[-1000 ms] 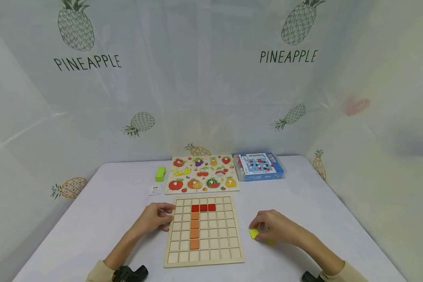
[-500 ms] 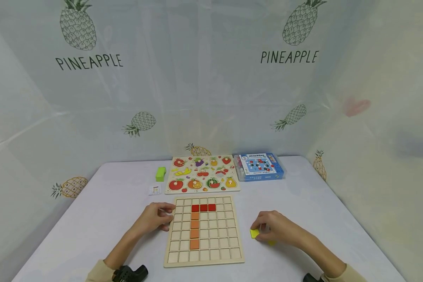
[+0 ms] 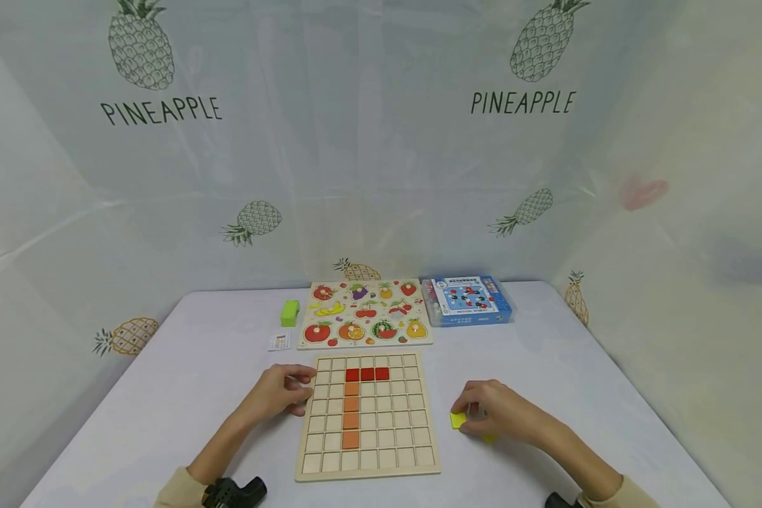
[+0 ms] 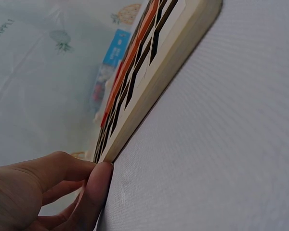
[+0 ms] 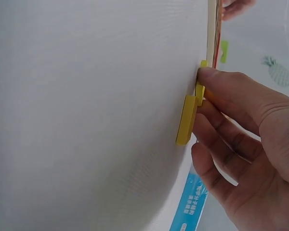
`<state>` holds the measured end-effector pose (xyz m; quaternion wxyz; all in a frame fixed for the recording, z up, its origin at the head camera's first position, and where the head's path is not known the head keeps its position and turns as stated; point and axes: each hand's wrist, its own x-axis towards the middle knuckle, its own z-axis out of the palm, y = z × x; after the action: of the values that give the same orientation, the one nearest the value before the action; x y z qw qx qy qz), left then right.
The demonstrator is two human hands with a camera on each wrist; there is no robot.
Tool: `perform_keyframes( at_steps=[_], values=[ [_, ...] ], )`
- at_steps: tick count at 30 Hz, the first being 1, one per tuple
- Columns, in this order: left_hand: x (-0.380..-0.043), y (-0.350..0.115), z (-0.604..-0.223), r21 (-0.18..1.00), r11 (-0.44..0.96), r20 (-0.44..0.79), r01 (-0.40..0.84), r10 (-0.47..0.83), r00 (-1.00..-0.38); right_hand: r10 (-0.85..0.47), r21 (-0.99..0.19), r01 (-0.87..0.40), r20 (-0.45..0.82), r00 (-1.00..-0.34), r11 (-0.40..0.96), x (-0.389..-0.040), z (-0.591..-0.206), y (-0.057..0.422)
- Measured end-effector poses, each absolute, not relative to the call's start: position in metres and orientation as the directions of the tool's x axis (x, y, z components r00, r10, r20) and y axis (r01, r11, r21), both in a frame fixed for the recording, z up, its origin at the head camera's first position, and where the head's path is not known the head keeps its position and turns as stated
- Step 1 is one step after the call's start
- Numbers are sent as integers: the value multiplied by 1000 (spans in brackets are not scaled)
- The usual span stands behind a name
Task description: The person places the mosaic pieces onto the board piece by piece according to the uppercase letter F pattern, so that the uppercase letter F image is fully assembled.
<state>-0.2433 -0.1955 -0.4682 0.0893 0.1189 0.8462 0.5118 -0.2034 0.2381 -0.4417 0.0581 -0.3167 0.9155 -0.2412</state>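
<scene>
My left hand (image 3: 278, 391) lies at the left edge of a wooden grid board (image 3: 394, 462), its fingertips touching the edge. In the left wrist view, thumb and forefinger (image 4: 62, 166) meet the board's side. A row of red tiles (image 3: 367, 375) and a column of orange tiles (image 3: 351, 403) fill some of the board's squares. Right of the board, my right hand (image 3: 498, 413) pinches a yellow tile (image 3: 458, 420) between thumb and finger, low over the table. A second yellow tile (image 5: 186, 120) sits beside it, mostly covered by the hand in the head view.
Behind the grid board lie a fruit-picture board (image 3: 365, 314) and a blue boxed set (image 3: 466, 301). To their left are a green block (image 3: 289, 313) and a small printed card (image 3: 279, 342). A pineapple-print curtain (image 3: 381, 141) hangs behind the white table (image 3: 228, 324).
My right hand and the yellow tile have shifted very slightly to the right. My left hand and the grid board stay where they were.
</scene>
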Motion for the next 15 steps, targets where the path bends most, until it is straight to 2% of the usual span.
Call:
perform_keyframes(
  at_steps=[15],
  values=[
    [-244, -196, -467, 885, 452, -29, 112, 292, -956, -619, -442, -579, 67, -783, 685, -210, -430, 223]
  ],
)
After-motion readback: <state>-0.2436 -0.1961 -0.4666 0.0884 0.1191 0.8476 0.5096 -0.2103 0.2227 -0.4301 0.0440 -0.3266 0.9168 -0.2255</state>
